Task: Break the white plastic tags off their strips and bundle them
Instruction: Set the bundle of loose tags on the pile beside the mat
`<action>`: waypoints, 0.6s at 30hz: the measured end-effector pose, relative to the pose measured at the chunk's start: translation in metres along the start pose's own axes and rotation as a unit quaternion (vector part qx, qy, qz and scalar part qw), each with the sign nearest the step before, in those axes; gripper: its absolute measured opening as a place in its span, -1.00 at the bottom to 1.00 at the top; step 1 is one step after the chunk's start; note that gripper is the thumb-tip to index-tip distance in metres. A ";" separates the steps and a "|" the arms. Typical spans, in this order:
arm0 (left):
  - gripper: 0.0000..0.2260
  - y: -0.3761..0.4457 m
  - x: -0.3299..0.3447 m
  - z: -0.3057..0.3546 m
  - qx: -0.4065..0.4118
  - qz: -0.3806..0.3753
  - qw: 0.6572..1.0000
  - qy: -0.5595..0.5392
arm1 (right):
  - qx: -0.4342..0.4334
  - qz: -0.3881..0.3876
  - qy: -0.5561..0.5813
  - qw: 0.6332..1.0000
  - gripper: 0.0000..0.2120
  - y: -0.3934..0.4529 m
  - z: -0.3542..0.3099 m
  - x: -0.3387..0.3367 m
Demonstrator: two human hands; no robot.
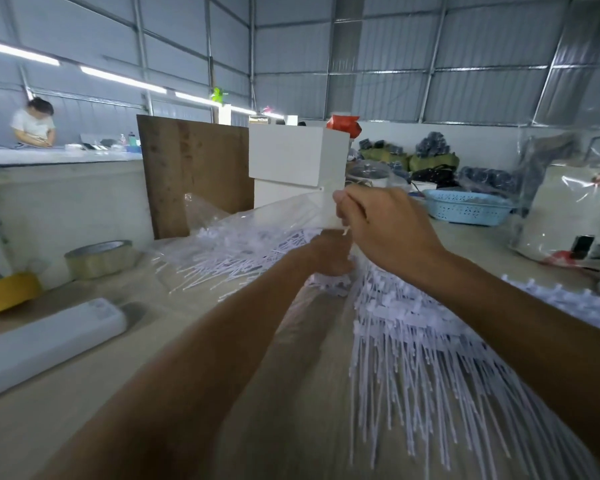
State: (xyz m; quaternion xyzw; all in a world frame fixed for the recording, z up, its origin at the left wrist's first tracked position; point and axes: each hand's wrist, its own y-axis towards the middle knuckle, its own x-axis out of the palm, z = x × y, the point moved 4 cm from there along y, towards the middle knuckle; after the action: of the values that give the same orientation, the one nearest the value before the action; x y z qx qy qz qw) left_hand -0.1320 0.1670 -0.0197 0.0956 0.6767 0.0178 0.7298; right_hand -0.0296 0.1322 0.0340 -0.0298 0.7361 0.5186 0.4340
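White plastic tags (pixel 413 344), thin strips with small heads, lie fanned across the pale wooden tabletop (pixel 66 410) in front of me, their tails spilling toward my body. My left hand (pixel 329 252) is low among them, fingers curled around a gathered bunch of the tag heads just where the pile is thickest. My right hand (pixel 385 223) is raised just above the left, thumb and fingers pinched together on something thin and pale; it is too blurred to say whether that is a tag or a tie. More tags lie in a crumpled clear plastic bag (pixel 229 216) beyond my left hand. To my left sit a roll of clear packing tape (pixel 99 259), a yellow tape roll (pixel 7 294) and a long white rectangular box (pixel 45 341). A light blue perforated plastic basket (pixel 465 211) stands beyond my right hand.
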 end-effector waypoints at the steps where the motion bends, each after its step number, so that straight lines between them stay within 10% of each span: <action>1: -0.55 -0.003 0.008 -0.006 0.012 0.019 1.000 0.013 | 0.005 -0.003 -0.002 1.000 -0.62 0.002 0.000 0.000; 5: -0.48 -0.019 0.066 -0.037 0.030 -0.009 0.993 0.117 | 0.024 -0.010 0.046 0.999 -0.62 0.004 -0.003 -0.004; 13: -0.34 0.019 0.075 -0.049 -0.046 0.017 0.999 -0.021 | -0.055 -0.046 0.018 0.997 -0.68 -0.007 -0.013 -0.015; 18: -0.50 0.041 0.078 -0.041 -0.032 0.109 0.977 0.181 | -0.077 -0.022 0.047 0.996 -0.77 -0.014 -0.014 -0.013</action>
State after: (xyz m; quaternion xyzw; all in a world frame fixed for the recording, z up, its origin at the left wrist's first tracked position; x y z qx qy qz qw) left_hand -0.1618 0.2241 -0.0923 0.1406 0.7821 0.1363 0.5917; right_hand -0.0230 0.1097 0.0335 -0.1037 0.7127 0.5618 0.4070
